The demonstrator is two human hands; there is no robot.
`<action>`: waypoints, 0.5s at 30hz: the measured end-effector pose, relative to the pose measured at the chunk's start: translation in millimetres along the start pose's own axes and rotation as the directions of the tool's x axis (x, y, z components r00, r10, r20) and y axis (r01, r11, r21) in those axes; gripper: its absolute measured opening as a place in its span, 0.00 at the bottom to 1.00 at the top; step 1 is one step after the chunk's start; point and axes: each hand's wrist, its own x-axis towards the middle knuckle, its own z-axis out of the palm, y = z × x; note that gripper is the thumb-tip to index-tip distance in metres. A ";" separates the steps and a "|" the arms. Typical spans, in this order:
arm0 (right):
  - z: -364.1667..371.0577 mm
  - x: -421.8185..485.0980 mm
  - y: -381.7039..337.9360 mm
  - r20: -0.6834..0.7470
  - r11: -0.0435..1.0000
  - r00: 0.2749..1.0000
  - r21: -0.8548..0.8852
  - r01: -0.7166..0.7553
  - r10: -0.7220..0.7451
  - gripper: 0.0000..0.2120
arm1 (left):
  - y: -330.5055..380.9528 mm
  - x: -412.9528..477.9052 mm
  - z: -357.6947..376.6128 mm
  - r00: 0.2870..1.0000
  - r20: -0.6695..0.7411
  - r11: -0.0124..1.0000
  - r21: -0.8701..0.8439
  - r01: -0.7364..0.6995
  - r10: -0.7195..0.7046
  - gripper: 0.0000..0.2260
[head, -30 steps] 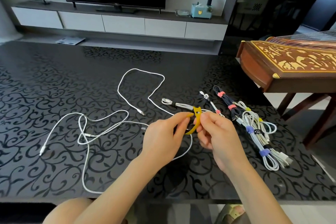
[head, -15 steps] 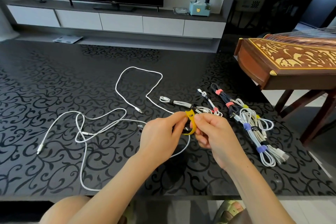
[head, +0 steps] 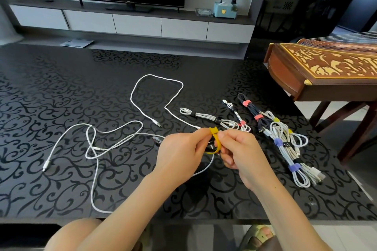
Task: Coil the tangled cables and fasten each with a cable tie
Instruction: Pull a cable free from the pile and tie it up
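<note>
On the black patterned table (head: 51, 91), loose white cables (head: 95, 149) are spread in tangled loops at the left, and tied bundles (head: 289, 155) are laid side by side at the right. Between them, above the near edge, a yellow cable tie (head: 213, 131) is pinched from both sides by the left hand (head: 181, 153) and the right hand (head: 242, 153), with fingers curled. Whatever the tie loops around is largely hidden by the fingers; only something dark can be glimpsed.
</note>
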 end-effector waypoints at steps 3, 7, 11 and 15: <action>0.2 2.3 6.1 -0.053 0.994 0.998 -0.098 0.037 -0.042 0.16 | 1.3 -0.7 1.5 1.000 0.012 1.000 0.002 0.005 -0.005 0.12; 4.4 1.9 12.3 -0.083 0.951 0.972 -0.241 0.195 -0.220 0.04 | 2.0 1.4 0.3 1.000 0.006 1.000 0.025 0.009 -0.009 0.11; 3.2 -0.1 13.6 -0.080 0.897 0.927 -0.296 0.329 -0.366 0.10 | 0.7 1.4 0.1 0.999 0.046 1.000 0.016 0.016 -0.016 0.13; 4.2 -0.1 17.6 -0.203 0.889 0.877 -0.246 0.385 -0.436 0.10 | 4.3 -1.5 0.8 0.993 0.115 1.000 0.010 0.022 -0.023 0.19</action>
